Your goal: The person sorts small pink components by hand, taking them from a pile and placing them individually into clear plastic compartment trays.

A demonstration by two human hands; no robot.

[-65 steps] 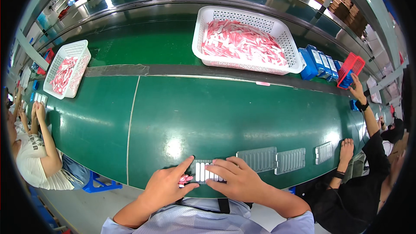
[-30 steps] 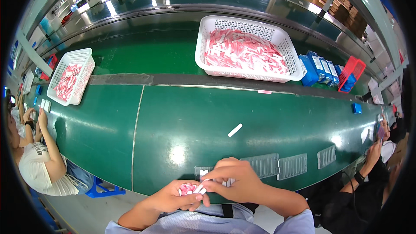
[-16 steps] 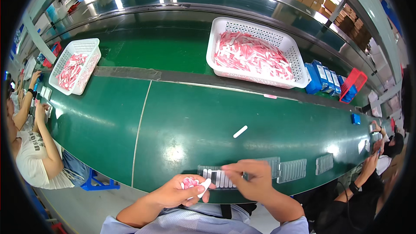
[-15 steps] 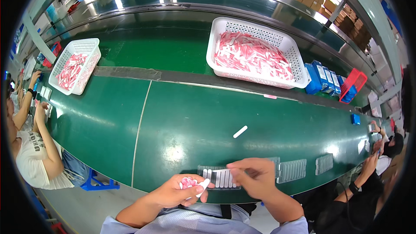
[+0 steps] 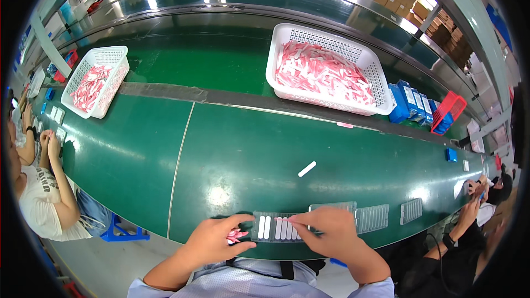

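Observation:
My left hand (image 5: pixel 214 238) is at the left end of a clear slotted plastic tray (image 5: pixel 255 232). A bunch of small flat pink-and-white strips (image 5: pixel 236 235) with rounded ends is held in its curled fingers, while thumb and forefinger are spread apart towards the tray. Several white strips (image 5: pixel 264 227) lie side by side in the slots, with a gap before a pinker-looking group (image 5: pixel 284 228). Over that group my right hand (image 5: pixel 326 229) pinches thumb and forefinger together at the strips' upper ends. What sits between these fingertips is hidden.
Further slotted trays (image 5: pixel 372 218) lie to the right. One loose white strip (image 5: pixel 307 169) rests on the green table (image 5: pixel 237 149). Beyond stand a large white basket of strips (image 5: pixel 274 80), a smaller basket (image 5: pixel 125 72), blue packs (image 5: pixel 411 102) and a red basket (image 5: pixel 454 105). Co-workers sit at both sides.
My left hand has turned, and its thumb and forefinger have opened away from the strip that jutted out. The right hand has shifted slightly and its fingertips now pinch over the tray.

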